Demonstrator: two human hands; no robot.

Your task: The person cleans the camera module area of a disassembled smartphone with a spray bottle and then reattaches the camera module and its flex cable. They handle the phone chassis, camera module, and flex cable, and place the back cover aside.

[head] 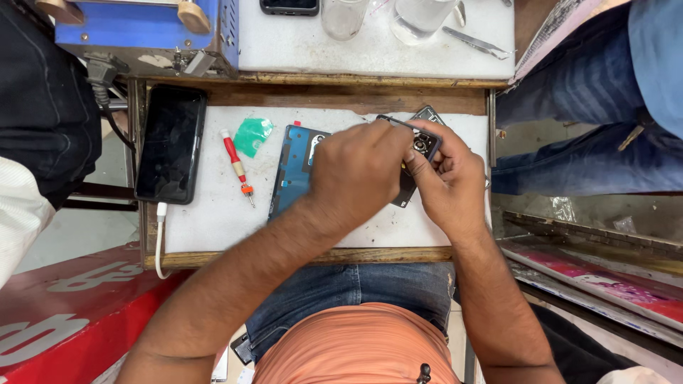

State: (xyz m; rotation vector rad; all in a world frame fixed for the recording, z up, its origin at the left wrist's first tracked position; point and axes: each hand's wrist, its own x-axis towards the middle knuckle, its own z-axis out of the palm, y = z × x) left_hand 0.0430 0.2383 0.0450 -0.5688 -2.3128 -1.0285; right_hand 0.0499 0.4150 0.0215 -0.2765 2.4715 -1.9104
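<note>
Mostly hidden under the left hand (359, 171) and right hand (448, 181): a dark opened phone (420, 146), only its camera corner and a lower edge visible, so its inside hard to make out. Both hands curled over it above the white mat (213, 220), fingers clenched around the phone's frame, forearms coming up from below. Just left of the grip a blue back cover (292, 171), further left a red screwdriver (236, 165), a green film piece (252, 135) and a black phone (171, 142); glass jars (345, 18) cut off above.
</note>
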